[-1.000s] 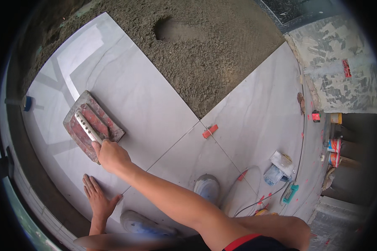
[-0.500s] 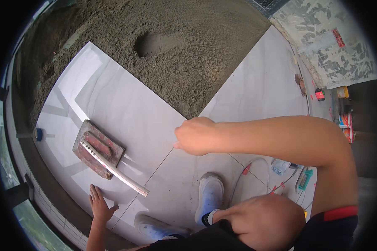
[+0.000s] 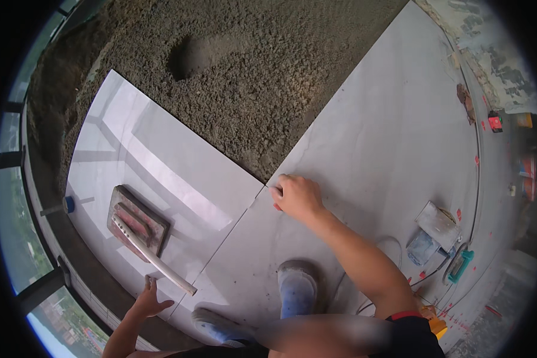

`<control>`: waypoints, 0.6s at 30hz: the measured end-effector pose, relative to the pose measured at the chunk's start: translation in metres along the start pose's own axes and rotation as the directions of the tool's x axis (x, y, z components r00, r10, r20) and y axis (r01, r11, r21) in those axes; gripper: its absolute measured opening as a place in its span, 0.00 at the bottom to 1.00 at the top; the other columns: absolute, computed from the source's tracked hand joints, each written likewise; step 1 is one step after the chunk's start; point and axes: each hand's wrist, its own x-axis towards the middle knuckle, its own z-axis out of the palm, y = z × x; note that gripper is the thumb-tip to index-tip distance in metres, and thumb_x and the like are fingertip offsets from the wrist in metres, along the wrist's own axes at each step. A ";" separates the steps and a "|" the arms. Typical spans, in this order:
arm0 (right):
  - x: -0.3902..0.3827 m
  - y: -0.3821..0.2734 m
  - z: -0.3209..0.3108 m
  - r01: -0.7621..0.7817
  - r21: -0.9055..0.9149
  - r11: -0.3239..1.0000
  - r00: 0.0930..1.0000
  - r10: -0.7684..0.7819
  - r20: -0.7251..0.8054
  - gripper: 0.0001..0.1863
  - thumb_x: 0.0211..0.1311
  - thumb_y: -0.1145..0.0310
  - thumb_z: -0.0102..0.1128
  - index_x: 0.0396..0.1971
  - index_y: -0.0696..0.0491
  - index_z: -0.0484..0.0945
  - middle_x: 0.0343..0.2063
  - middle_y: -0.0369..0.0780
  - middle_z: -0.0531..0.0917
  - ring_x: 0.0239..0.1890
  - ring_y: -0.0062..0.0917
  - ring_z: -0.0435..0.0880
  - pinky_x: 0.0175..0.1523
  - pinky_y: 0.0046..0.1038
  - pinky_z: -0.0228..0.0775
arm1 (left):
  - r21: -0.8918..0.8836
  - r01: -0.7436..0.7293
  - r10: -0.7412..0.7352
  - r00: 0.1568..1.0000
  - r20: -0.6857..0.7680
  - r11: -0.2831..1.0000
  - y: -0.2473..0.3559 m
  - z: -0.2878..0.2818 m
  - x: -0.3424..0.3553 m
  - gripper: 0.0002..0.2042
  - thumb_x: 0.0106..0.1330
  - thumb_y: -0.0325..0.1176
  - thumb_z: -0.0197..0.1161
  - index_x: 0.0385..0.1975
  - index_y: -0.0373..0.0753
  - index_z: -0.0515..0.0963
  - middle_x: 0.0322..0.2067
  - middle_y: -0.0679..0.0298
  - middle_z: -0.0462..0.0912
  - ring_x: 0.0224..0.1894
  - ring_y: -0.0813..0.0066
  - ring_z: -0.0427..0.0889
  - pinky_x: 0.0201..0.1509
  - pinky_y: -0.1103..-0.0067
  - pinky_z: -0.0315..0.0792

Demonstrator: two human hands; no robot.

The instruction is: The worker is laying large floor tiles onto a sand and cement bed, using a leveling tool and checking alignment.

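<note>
My right hand [image 3: 297, 196] is closed at the corner where the pale tiles meet, over the joint. A small red piece [image 3: 277, 207] shows at its fingertips; what kind it is I cannot make out. My left hand [image 3: 148, 300], fingers apart and empty, rests by the near left tile [image 3: 179, 209]. Beyond it a rectangular float [image 3: 152, 222] with a worn reddish grip lies on that tile. Across the float rests a long, slightly curved white bar [image 3: 158, 262] with a row of dark dots at one end.
Rough grey mortar [image 3: 244, 95] with one deep hollow borders the tiles at the far side. To the right lie a notched-looking metal plate [image 3: 438, 227], a teal-handled tool [image 3: 460, 266] and a cable. Railings and glass run along the left. My shoes [image 3: 297, 292] stand on the tiles.
My right hand has moved slightly right along the joint, its elbow drawn in and lowered, and red now shows at its fingertips. My left hand stays open near the float. The view has shifted.
</note>
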 end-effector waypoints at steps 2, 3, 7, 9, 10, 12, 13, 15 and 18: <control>0.006 0.003 0.007 0.025 0.012 1.000 0.999 -0.024 -0.025 0.13 0.64 0.60 0.59 0.25 0.54 0.78 0.26 0.44 0.86 0.29 0.43 0.86 0.37 0.44 0.78 | -0.031 0.050 -0.049 0.998 0.033 0.998 0.001 0.005 0.004 0.62 0.55 0.64 0.71 0.72 0.20 0.43 0.74 0.31 0.36 0.73 0.39 0.59 0.74 0.65 0.60; 0.008 0.004 0.010 0.049 0.009 0.999 0.997 -0.048 -0.059 0.13 0.63 0.61 0.60 0.24 0.54 0.78 0.25 0.43 0.85 0.28 0.43 0.86 0.37 0.44 0.78 | -0.068 0.052 -0.051 0.999 0.021 0.996 -0.001 0.006 0.005 0.63 0.54 0.65 0.71 0.72 0.19 0.42 0.74 0.31 0.33 0.74 0.39 0.57 0.75 0.66 0.59; 0.014 0.005 0.002 0.038 0.060 0.997 0.999 -0.040 0.026 0.13 0.63 0.62 0.60 0.23 0.54 0.78 0.21 0.40 0.84 0.26 0.40 0.86 0.36 0.43 0.79 | -0.117 0.058 -0.056 0.998 0.020 0.991 0.004 0.007 0.005 0.66 0.52 0.66 0.72 0.72 0.19 0.39 0.74 0.31 0.30 0.75 0.39 0.53 0.76 0.67 0.56; 0.014 0.002 -0.004 0.025 0.064 0.998 0.995 -0.031 0.094 0.13 0.64 0.63 0.59 0.22 0.53 0.78 0.17 0.38 0.83 0.23 0.37 0.86 0.35 0.40 0.79 | -0.137 0.073 -0.068 0.997 0.041 0.988 0.008 0.005 0.006 0.66 0.52 0.66 0.72 0.72 0.18 0.39 0.74 0.30 0.30 0.75 0.39 0.52 0.76 0.67 0.56; 0.016 0.003 -0.003 0.024 0.067 0.997 0.995 -0.031 0.098 0.13 0.64 0.63 0.59 0.22 0.53 0.78 0.17 0.38 0.83 0.23 0.37 0.86 0.35 0.40 0.79 | -0.156 0.082 -0.074 0.996 0.057 0.984 0.010 0.005 0.006 0.66 0.52 0.66 0.72 0.72 0.18 0.38 0.74 0.30 0.30 0.76 0.40 0.51 0.76 0.67 0.55; 0.018 0.003 -0.002 0.063 0.051 0.997 0.995 -0.067 0.080 0.12 0.64 0.65 0.57 0.23 0.54 0.79 0.14 0.37 0.82 0.19 0.35 0.85 0.32 0.38 0.79 | -0.167 0.078 -0.070 0.996 0.052 0.983 0.010 0.005 0.006 0.67 0.52 0.66 0.72 0.72 0.18 0.37 0.74 0.30 0.29 0.76 0.40 0.49 0.77 0.67 0.54; 0.020 0.001 -0.005 0.064 0.054 0.996 0.994 -0.068 0.085 0.12 0.64 0.65 0.57 0.23 0.54 0.79 0.14 0.37 0.82 0.19 0.35 0.85 0.32 0.38 0.79 | -0.178 0.066 -0.059 0.997 0.044 0.982 0.011 0.006 0.008 0.67 0.52 0.66 0.72 0.72 0.18 0.37 0.74 0.30 0.29 0.77 0.41 0.48 0.77 0.67 0.53; 0.028 -0.007 -0.014 -0.014 0.116 0.993 0.986 -0.006 0.169 0.14 0.67 0.62 0.58 0.24 0.54 0.78 0.15 0.37 0.83 0.17 0.35 0.84 0.30 0.37 0.79 | -0.170 0.072 -0.066 0.997 0.039 0.983 0.010 0.010 0.010 0.67 0.52 0.66 0.72 0.72 0.18 0.37 0.74 0.30 0.29 0.77 0.41 0.47 0.77 0.67 0.53; 0.036 -0.011 -0.026 0.016 0.146 0.989 0.999 -0.020 0.025 0.17 0.71 0.58 0.57 0.25 0.54 0.77 0.17 0.39 0.83 0.16 0.36 0.83 0.29 0.36 0.78 | -0.162 0.074 -0.068 0.997 0.041 0.984 0.017 0.007 0.015 0.68 0.51 0.66 0.72 0.72 0.18 0.36 0.73 0.29 0.29 0.77 0.41 0.45 0.78 0.67 0.52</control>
